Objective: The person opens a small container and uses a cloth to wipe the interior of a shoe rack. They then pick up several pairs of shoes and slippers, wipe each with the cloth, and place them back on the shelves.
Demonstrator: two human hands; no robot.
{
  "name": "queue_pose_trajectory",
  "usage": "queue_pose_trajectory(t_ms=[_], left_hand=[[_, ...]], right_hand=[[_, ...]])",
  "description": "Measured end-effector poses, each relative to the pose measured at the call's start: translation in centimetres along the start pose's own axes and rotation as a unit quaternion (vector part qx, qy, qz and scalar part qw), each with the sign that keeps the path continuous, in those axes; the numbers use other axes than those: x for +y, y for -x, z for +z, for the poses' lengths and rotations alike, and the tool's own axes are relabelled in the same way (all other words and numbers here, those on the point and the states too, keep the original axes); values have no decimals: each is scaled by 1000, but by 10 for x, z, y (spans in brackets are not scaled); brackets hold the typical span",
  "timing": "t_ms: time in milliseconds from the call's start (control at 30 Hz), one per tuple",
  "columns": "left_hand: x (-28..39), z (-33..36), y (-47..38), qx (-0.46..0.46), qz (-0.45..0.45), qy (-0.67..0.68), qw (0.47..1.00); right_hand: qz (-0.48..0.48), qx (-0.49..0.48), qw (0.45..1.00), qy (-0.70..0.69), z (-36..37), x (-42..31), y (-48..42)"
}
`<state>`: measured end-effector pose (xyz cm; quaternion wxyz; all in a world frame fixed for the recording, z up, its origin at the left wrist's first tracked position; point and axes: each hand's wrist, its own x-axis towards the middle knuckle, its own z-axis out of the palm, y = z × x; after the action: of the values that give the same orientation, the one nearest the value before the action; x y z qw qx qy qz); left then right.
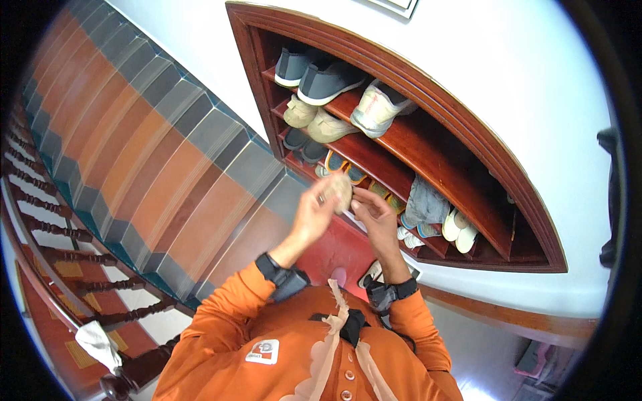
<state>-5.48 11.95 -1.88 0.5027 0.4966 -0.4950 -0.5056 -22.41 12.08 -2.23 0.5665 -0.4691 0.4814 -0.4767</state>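
A small beige item [339, 193], blurred and too unclear to name, is between my hands in front of the shoe shelves. My left hand [315, 213] grips its left side, with the fingers bent round it. At its right edge, my right hand [375, 213] touches it with thumb and fingertips. Behind it, on the built-in wooden shoe rack [386, 155], stand grey slip-on shoes [326, 82], a pair of beige shoes [328, 125] and a white sneaker [377, 110]. Lower down are dark shoes [313, 150], orange-edged footwear [355, 174] and a grey cloth [426, 200].
Tiled stairs [165, 165] run along the left, bordered by a dark wooden balustrade [75, 258]. A white cloth [98, 343] hangs on its newel post. White shoes [459, 229] sit at the rack's lower right. A red surface [326, 250] lies below my hands.
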Motion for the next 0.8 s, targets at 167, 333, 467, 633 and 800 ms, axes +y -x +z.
queue_pose_trajectory(t_ms=[167,333,467,633,800], left_hand=[[46,-55,-116,126,232,-127,956],[74,-75,-223,240,357,-307,849],[67,-79,-272,212,165,-516,813],[61,-74,-288,130,185,-452,863],[50,-54,-221,182,389,-415,802]], right_hand=[[47,7,999,14,-36,-4,11],[136,88,986,38,-71,16,39],[120,114,985,51,-96,25,63],[-70,250,944,204,-157,-8,54],[-146,360,814,433,-240,-54,20]])
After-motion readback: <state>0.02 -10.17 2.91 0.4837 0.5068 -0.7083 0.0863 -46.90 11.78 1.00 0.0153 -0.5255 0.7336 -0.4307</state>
